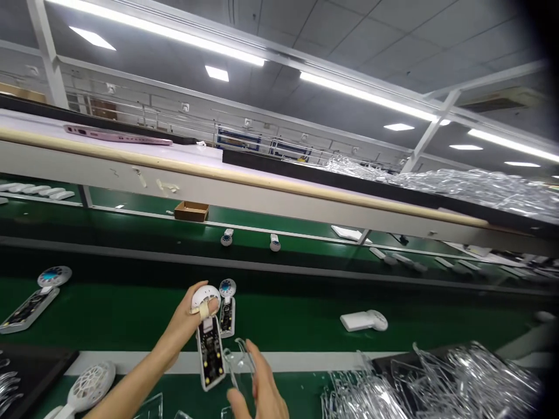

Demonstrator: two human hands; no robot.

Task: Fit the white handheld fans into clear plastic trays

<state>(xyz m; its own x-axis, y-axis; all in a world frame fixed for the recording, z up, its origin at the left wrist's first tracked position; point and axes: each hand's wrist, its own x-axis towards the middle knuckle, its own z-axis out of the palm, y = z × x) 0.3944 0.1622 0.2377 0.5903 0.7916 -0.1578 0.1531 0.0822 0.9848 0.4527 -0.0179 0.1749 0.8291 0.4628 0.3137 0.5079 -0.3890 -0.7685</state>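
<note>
My left hand (184, 319) is closed around the round head of a white handheld device (211, 354), which looks like a small fan. Its long body hangs down with the circuit board exposed, and a pale wrap circles one of my fingers. Between the thumb and fingers of my right hand (265, 387) is a clear plastic piece (240, 365), close beside the device's lower end. Just behind the held one, a second open device (227, 311) lies on the green belt (288, 326).
Another open device (30, 305) lies at left; a closed white one (364, 320) is at right. Clear plastic pieces (371, 390) are heaped at lower right. A white device with a patterned head (91, 385) is near my left forearm. A shelf (262, 195) crosses above the belt.
</note>
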